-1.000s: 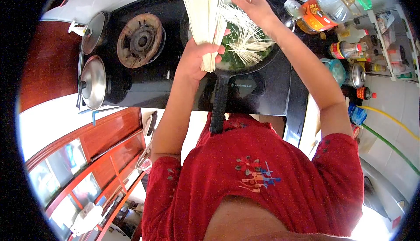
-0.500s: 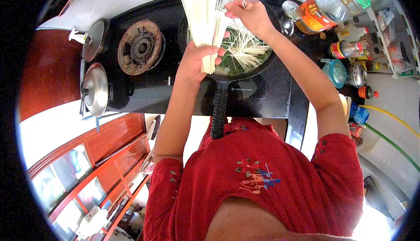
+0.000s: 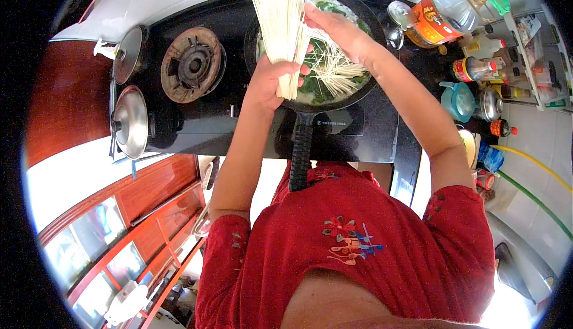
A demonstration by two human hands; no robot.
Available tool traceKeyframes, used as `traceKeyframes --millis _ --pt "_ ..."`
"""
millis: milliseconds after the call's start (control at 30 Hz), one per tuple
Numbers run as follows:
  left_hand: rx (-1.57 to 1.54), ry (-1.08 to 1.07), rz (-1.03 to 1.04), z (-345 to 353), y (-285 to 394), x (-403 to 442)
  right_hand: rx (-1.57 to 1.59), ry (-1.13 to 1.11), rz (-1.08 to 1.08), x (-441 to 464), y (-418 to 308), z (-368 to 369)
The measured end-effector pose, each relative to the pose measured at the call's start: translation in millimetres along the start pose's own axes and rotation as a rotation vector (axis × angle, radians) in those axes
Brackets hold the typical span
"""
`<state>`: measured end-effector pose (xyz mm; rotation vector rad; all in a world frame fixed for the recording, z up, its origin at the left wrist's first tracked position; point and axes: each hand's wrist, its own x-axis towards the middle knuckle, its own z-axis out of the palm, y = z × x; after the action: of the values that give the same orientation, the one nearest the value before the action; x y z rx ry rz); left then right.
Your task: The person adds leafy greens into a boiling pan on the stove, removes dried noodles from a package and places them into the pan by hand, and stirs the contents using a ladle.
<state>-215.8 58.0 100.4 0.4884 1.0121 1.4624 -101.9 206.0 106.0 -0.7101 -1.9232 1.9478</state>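
Head view: the left hand (image 3: 266,82) clasps the noodle bundle (image 3: 280,33) above the pan (image 3: 335,103), while the right hand (image 3: 345,32) extends just beside the bundle, its grasp indeterminable.

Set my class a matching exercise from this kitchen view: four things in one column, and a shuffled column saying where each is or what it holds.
Things
1. Bundle of thin, pale, straight noodles
2. Round black long-handled pan
3. Round, brown, rough-looking burner
4. Clear plastic bottle with an orange label

Places and states
A. To the left of the pan
B. Has green leaves in it
C. To the right of the pan
D. Gripped in the person's left hand

Right pairs: 1-D, 2-B, 3-A, 4-C
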Motion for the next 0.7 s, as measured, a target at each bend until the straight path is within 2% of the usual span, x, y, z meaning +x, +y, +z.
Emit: traceKeyframes --millis 100,200,233,333,433,600,700 --pt "0.030 0.017 -0.005 1.3 0.5 0.1 0.421 -0.109 0.029 -9.3 -3.9 15.7" --pt "0.031 0.005 -0.007 2.8 2.8 3.7 0.856 -0.191 0.230 -15.2 -1.6 22.1" --pt "0.007 0.008 -0.003 3.3 3.2 4.4 0.891 -0.272 0.198 -11.3 5.3 20.9" --pt "-0.052 0.002 0.013 5.6 3.8 6.8 0.787 -0.123 0.183 -9.4 4.3 27.6" --pt "-0.056 -0.002 0.039 5.7 4.6 10.2 0.812 -0.099 0.194 -2.7 11.0 28.9" --pt "0.000 0.028 0.090 0.8 1.0 14.5 1.022 -0.031 0.230 11.9 23.7 27.2" --pt "0.042 0.036 0.025 1.1 7.3 14.5 1.041 -0.011 0.258 11.8 23.2 23.8"
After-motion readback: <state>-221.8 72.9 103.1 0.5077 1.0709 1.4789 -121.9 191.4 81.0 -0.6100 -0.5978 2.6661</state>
